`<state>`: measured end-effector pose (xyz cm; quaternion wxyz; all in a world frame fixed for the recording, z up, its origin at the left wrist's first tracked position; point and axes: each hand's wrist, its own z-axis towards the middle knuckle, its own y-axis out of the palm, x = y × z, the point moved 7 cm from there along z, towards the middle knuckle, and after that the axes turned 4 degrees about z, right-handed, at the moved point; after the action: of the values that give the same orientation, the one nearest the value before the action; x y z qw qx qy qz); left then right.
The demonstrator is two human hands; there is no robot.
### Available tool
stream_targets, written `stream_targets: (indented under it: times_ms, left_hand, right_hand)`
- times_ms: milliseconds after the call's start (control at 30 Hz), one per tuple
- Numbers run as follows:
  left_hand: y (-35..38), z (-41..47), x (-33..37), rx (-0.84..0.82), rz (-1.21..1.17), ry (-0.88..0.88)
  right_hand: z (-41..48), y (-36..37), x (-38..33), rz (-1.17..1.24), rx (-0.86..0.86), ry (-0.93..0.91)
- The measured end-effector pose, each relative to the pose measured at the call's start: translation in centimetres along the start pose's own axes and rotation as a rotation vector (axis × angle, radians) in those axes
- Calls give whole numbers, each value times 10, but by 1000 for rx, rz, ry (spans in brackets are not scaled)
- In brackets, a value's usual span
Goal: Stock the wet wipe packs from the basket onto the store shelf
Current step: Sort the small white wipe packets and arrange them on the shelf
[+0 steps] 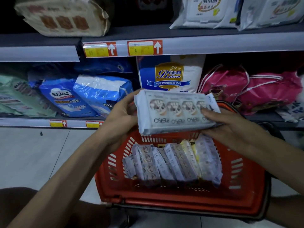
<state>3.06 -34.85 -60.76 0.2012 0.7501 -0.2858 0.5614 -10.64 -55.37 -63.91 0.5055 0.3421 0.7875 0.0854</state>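
Note:
A pale wet wipe multipack (174,111) with a row of cartoon faces hangs above the red basket (243,188), level with the lower shelf. My left hand (121,116) grips its left end, and my right hand (227,127) holds its right end, thumb on the front. Several more wet wipe packs (171,163) stand on edge in a row inside the basket, which sits on the floor in front of the shelf. The upper shelf (197,43) carries white wipe packs (207,12) at the top right.
The lower shelf (24,122) holds blue pad packs (85,96), a tall blue and white Baileen pack (171,74) and pink drawstring bags (250,91). A beige paper pack (64,17) lies on the upper shelf at left. Pale floor tiles (32,155) lie left of the basket.

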Motion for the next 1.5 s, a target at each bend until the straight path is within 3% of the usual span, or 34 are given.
stream_targets:
  times_ms: [233,367,567,700,800,900,1100,1233,1300,1400,1500]
  left_hand:
    - [18,-11,-6,34,-101,-202]
    - [19,-7,-2,47,-232,-192]
    - [16,-4,1,133,-191,-113]
    - [16,-3,11,188,-264,-57]
    - [17,0,18,202,-361,-41]
    - [16,3,28,215,-436,-18]
    - [12,2,42,244,-437,27]
    - [12,2,47,221,-422,67]
    - [11,1,49,223,-469,71]
    - [12,-2,53,185,-622,48]
    - [13,-8,66,182,-597,88]
  right_hand:
    - [-12,4,-20,-22,-28,-114]
    - [-16,-2,-25,-46,27,-137]
    - [-18,-15,-25,-232,141,-248]
    - [-28,-4,-35,-641,77,-493]
    - [-47,20,-48,-1095,28,-727]
    - [-59,37,-54,-1534,112,-995]
    - [-67,45,-72,-1759,173,-1182]
    - [-71,53,-81,-1805,243,-1346]
    - [-71,56,-81,-1755,197,-1417]
    - [-67,58,-80,-1614,60,-1385]
    - [-69,62,-79,-1423,-3,-1372]
